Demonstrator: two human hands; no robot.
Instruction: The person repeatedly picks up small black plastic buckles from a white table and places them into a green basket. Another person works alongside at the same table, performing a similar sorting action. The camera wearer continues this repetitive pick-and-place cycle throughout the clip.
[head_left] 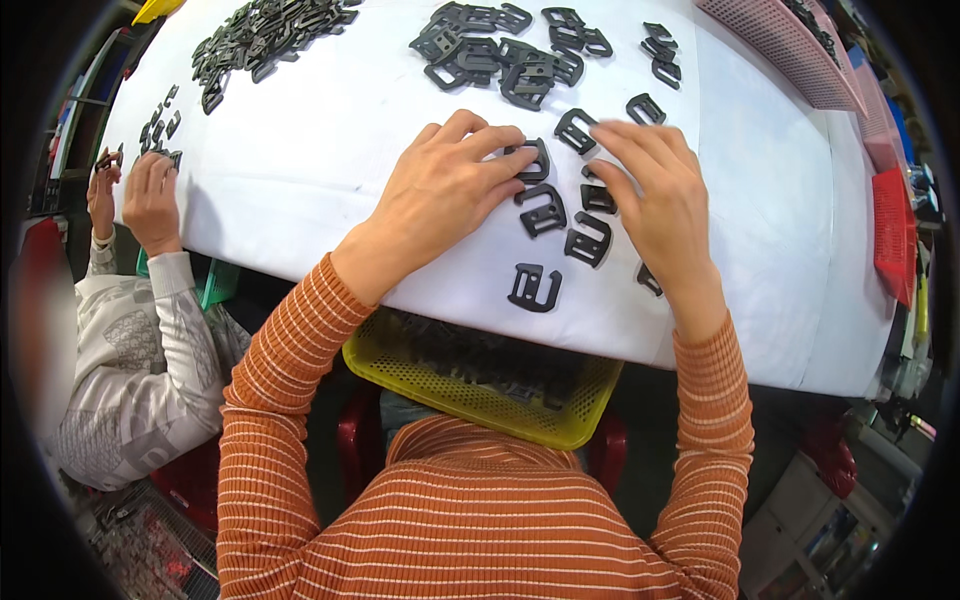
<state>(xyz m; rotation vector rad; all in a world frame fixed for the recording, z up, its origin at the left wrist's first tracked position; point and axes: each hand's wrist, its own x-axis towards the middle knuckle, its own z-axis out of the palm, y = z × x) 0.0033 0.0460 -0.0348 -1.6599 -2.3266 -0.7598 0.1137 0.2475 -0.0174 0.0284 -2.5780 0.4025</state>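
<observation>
Black hook-shaped buckles, which look like plastic, lie spread on the white-covered table. My left hand (440,185) is curled with its fingertips on one buckle (535,160), partly covering it. To the right, my right hand (655,185) has its thumb and fingers apart. Its fingertips are by the edge of another buckle (574,130), and its thumb is over a third buckle (598,198). Nearer me are a two-slotted buckle (541,210), a tilted buckle (588,240) and a separate buckle (534,288). One more buckle (648,278) is partly hidden by my right wrist.
Loose buckles form a pile (490,50) ahead and a bigger heap (260,40) at far left. A yellow basket (460,405) of dark pieces sits at my lap. Pink baskets (790,55) and a red basket (893,235) line the right edge. Another person's hands (150,205) work at left.
</observation>
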